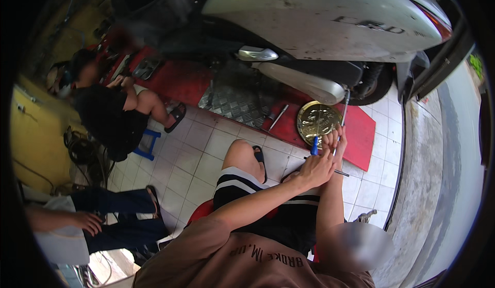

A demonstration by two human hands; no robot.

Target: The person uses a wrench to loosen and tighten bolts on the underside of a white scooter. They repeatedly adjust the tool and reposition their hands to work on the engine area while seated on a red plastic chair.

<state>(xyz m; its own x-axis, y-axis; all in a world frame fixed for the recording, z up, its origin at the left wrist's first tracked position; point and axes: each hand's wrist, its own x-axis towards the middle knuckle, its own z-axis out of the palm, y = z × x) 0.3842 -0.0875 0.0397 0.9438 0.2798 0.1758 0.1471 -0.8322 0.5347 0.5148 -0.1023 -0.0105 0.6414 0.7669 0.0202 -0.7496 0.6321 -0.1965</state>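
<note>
Behind L hand [315, 171], bar [342, 173] pt. hid.

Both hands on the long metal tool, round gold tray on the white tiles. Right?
Wrong surface: the head view shows the round gold tray on the red platform. Left hand and right hand on the long metal tool is correct.

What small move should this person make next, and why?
Perhaps check that the rod is well seated before turning it: the left hand and right hand are close together toward its near end, its far end is by the grey cover, and the fit is not visible.
</note>
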